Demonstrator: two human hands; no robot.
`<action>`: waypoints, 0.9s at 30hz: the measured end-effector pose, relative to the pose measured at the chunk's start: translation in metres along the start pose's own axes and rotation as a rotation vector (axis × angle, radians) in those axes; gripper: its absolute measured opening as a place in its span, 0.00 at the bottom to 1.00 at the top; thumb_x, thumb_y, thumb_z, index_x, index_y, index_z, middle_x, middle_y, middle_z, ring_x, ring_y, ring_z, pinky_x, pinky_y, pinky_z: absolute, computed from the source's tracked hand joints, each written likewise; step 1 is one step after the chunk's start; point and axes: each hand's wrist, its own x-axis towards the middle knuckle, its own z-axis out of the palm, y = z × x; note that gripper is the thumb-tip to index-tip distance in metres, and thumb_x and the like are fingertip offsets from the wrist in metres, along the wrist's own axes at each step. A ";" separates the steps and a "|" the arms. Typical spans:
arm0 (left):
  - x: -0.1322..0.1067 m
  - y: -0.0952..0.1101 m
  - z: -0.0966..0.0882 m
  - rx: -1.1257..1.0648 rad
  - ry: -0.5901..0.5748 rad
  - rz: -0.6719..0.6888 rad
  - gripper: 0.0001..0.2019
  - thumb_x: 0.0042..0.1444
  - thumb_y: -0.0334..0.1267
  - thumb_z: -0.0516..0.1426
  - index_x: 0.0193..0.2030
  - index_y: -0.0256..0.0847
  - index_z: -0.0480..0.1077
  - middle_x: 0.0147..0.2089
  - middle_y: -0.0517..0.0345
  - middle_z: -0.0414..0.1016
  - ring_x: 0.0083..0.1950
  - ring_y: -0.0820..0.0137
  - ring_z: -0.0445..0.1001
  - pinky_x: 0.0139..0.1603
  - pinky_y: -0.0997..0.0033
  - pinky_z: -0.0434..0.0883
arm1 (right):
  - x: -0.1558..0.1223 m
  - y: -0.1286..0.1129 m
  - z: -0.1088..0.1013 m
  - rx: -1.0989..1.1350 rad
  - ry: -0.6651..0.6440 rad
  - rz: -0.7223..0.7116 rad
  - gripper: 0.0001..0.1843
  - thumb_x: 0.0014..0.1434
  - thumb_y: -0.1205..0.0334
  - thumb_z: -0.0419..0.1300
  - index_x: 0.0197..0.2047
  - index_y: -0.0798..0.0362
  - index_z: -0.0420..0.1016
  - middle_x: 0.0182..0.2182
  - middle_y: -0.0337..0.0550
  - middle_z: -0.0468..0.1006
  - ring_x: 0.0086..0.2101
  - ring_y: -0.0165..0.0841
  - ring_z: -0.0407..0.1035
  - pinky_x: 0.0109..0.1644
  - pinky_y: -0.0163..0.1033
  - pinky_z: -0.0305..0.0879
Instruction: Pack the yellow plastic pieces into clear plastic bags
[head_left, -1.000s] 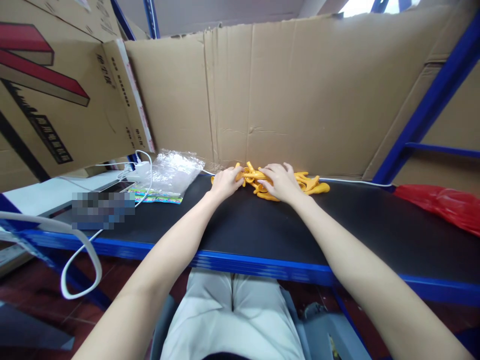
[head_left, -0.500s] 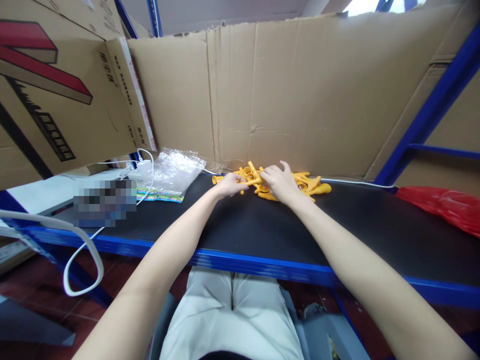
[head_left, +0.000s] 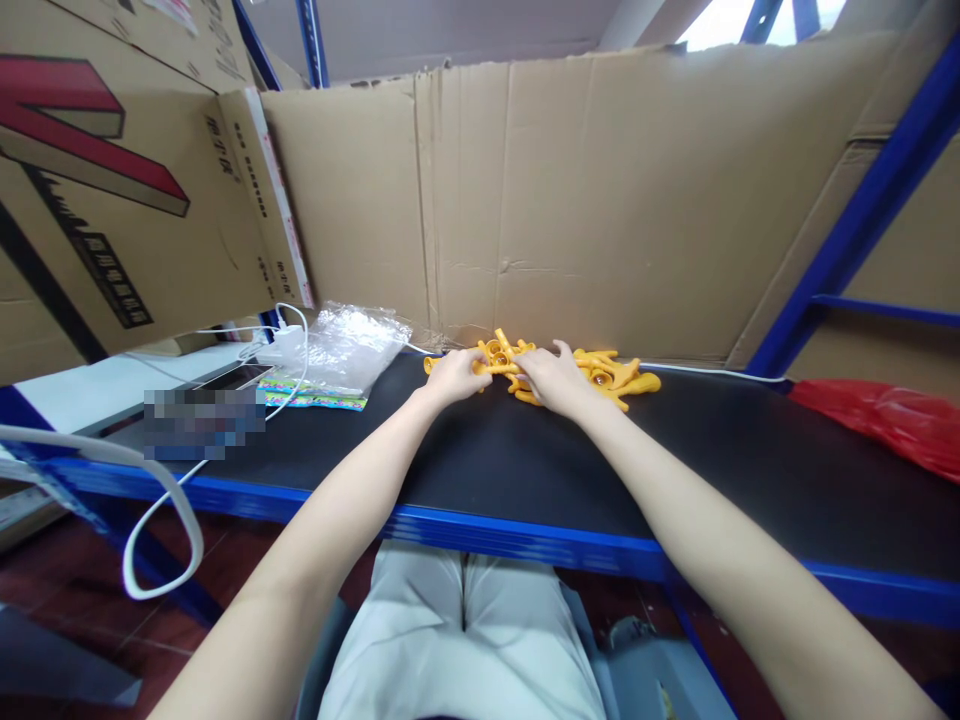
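A heap of glossy yellow plastic pieces (head_left: pixel 615 375), some with round cups and some with thin branching arms, lies at the back of the black shelf top. My left hand (head_left: pixel 459 375) is at the heap's left end, thumb and fingers closed on a small yellow plastic piece (head_left: pixel 501 367). Over the middle of the heap, my right hand (head_left: pixel 553 380) pinches the same piece from the other side, its little finger side raised. The fingers cover much of that piece, so its full shape is hidden. Another yellow piece (head_left: pixel 428 366) pokes out left of my left hand.
Cardboard (head_left: pixel 637 200) walls the back of the shelf. To the left lie a clear plastic bag (head_left: pixel 356 345), a white cable (head_left: pixel 306 350) and a blurred-out object (head_left: pixel 202 420). A red plastic bag (head_left: pixel 885 415) lies at right. A blue rail (head_left: pixel 525 535) edges the front.
Both hands stay at the heap and have drawn slightly closer round the small yellow piece. The view has shifted a little.
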 end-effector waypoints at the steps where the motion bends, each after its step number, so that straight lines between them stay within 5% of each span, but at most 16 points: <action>1: 0.000 0.000 -0.001 0.058 0.015 0.024 0.12 0.48 0.40 0.57 0.40 0.42 0.74 0.32 0.56 0.76 0.34 0.68 0.73 0.34 0.73 0.65 | 0.001 -0.001 0.000 -0.009 -0.015 0.011 0.13 0.62 0.66 0.48 0.46 0.57 0.69 0.41 0.51 0.75 0.44 0.40 0.65 0.56 0.53 0.43; 11: -0.003 0.011 -0.016 0.236 0.049 -0.021 0.17 0.57 0.39 0.52 0.52 0.49 0.71 0.43 0.53 0.77 0.45 0.62 0.74 0.44 0.68 0.67 | 0.012 -0.016 -0.015 -0.140 0.094 0.112 0.16 0.60 0.72 0.43 0.47 0.57 0.67 0.39 0.53 0.72 0.39 0.39 0.61 0.49 0.49 0.46; 19: -0.001 0.006 -0.012 0.261 0.064 -0.062 0.16 0.57 0.36 0.51 0.51 0.50 0.72 0.45 0.52 0.77 0.46 0.62 0.74 0.43 0.68 0.68 | 0.013 -0.026 -0.012 -0.138 0.074 0.060 0.15 0.62 0.68 0.44 0.47 0.59 0.67 0.40 0.55 0.72 0.39 0.40 0.61 0.42 0.44 0.47; 23: 0.000 -0.004 -0.011 0.255 0.064 -0.055 0.16 0.56 0.36 0.51 0.50 0.50 0.72 0.46 0.52 0.77 0.46 0.62 0.75 0.42 0.68 0.68 | 0.009 -0.030 -0.009 -0.053 0.053 0.048 0.17 0.64 0.61 0.45 0.50 0.60 0.66 0.42 0.56 0.73 0.41 0.41 0.63 0.46 0.45 0.47; 27: 0.001 -0.009 -0.011 0.267 0.072 -0.081 0.16 0.57 0.37 0.51 0.51 0.50 0.71 0.47 0.52 0.76 0.47 0.61 0.74 0.42 0.67 0.68 | 0.006 -0.031 -0.003 0.007 0.082 0.046 0.18 0.63 0.64 0.45 0.52 0.60 0.65 0.43 0.54 0.74 0.43 0.40 0.64 0.53 0.48 0.44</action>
